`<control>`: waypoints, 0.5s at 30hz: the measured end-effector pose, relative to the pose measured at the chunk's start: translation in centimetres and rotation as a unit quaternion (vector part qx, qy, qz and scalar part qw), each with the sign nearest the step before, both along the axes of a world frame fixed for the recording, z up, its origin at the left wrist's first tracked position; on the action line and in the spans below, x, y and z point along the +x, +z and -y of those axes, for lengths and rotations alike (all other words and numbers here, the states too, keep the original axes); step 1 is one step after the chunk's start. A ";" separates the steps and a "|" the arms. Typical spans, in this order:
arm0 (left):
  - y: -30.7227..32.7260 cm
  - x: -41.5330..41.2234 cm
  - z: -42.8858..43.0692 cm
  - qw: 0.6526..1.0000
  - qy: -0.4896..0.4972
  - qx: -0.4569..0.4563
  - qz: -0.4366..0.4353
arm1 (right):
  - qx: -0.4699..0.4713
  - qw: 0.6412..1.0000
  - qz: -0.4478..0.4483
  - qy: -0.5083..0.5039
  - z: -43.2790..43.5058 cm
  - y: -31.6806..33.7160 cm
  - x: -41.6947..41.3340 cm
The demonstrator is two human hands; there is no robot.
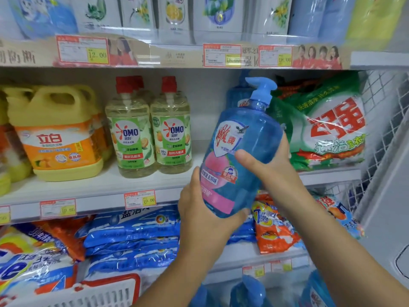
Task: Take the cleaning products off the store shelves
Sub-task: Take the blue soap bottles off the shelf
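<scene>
A blue pump bottle point(241, 151) of dish liquid with a pink label is held tilted in front of the middle shelf point(93, 189). My left hand point(203, 216) cups its base from below. My right hand point(272, 165) grips its side, thumb across the front. Behind it a second blue pump bottle point(238, 95) stands on the shelf. Two clear OMO bottles point(152, 129) with red caps stand to the left, beside a yellow and orange jug point(57, 134).
Green detergent bags point(327, 125) lie at the right of the middle shelf. Blue and orange powder bags point(132, 235) fill the shelf below. A red and white basket point(99, 291) shows at the bottom left. A wire panel point(382, 111) closes the right side.
</scene>
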State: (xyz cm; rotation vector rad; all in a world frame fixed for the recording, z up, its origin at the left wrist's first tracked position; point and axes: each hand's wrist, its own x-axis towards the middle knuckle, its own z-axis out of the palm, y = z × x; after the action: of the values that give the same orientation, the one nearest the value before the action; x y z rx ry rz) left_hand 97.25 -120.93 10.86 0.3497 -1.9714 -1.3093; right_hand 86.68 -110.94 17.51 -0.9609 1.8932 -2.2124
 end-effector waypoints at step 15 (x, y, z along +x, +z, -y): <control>0.3 1.6 4.4 0.962 -0.219 0.138 0.084 | -0.055 0.989 0.097 0.098 0.6 -2.3 -0.5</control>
State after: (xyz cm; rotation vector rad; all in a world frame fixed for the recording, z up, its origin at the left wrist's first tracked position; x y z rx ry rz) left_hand 98.85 -125.29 11.11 0.1607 -2.0845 -1.9021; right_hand 86.20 -111.56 15.24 -0.8673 1.5409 -2.2214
